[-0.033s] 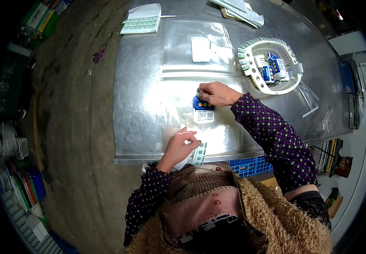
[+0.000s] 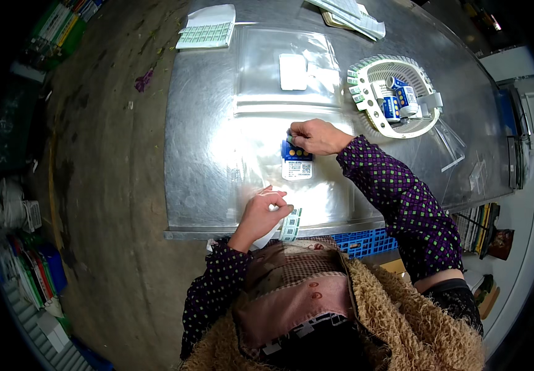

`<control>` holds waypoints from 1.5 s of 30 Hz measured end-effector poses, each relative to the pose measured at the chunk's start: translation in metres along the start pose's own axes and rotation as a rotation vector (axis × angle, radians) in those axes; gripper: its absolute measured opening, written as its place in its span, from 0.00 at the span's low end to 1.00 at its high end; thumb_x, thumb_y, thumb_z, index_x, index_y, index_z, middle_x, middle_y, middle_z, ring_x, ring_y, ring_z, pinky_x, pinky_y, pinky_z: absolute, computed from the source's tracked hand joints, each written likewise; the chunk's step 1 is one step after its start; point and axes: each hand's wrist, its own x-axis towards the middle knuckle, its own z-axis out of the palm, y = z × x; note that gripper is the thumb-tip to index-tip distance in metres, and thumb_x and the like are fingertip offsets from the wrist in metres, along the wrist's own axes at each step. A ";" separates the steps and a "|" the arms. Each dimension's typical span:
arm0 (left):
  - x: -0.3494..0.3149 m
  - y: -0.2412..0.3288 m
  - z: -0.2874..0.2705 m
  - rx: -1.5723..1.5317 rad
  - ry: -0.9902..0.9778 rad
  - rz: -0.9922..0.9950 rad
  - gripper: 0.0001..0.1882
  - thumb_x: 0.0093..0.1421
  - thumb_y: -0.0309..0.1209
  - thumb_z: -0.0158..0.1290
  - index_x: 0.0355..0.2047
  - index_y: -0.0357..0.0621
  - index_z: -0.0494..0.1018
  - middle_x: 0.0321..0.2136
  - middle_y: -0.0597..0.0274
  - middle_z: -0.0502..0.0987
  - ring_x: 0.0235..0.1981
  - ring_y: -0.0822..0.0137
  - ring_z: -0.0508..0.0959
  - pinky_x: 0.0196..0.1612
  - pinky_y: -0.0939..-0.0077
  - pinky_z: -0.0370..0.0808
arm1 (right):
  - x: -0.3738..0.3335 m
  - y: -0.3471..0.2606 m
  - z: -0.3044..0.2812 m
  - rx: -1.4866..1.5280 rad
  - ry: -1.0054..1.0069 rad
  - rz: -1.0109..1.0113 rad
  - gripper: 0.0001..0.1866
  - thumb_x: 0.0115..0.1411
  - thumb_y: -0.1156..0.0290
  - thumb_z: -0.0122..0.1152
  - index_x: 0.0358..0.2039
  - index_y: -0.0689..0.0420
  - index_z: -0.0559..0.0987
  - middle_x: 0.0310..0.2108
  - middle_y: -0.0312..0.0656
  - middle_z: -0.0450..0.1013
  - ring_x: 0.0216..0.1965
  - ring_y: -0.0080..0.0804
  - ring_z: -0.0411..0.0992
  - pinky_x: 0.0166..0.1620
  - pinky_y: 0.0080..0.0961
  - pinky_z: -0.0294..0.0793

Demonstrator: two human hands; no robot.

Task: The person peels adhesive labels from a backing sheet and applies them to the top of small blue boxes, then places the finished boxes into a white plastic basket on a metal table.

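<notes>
A blue and white label (image 2: 297,168) with a square code lies on a clear plastic bag (image 2: 332,179) flat on the metal table. At the label's upper edge my right hand (image 2: 316,136) is closed in a pinch. A small greenish sticker (image 2: 290,140) shows at its fingertips, partly hidden by them. Close to the table's front edge, my left hand (image 2: 263,214) is closed around a strip of green and white stickers (image 2: 291,225), which hangs toward my lap with its white backing. The fingers hide part of that strip.
Beyond lies another clear bag (image 2: 264,68) with a white label (image 2: 293,72). To the right, a white plastic basket (image 2: 397,131) holds blue and white label rolls, with stickers along its rim. Sticker sheets (image 2: 205,35) lie far left, papers (image 2: 353,18) at the back. A blue crate (image 2: 366,243) sits below the table edge.
</notes>
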 end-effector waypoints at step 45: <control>0.006 0.011 0.002 0.054 0.003 0.085 0.08 0.48 0.26 0.65 0.27 0.39 0.77 0.39 0.52 0.77 0.47 0.60 0.74 0.49 0.71 0.70 | -0.064 0.016 0.092 0.735 0.813 0.491 0.09 0.52 0.70 0.63 0.26 0.65 0.81 0.20 0.44 0.76 0.22 0.28 0.74 0.30 0.26 0.73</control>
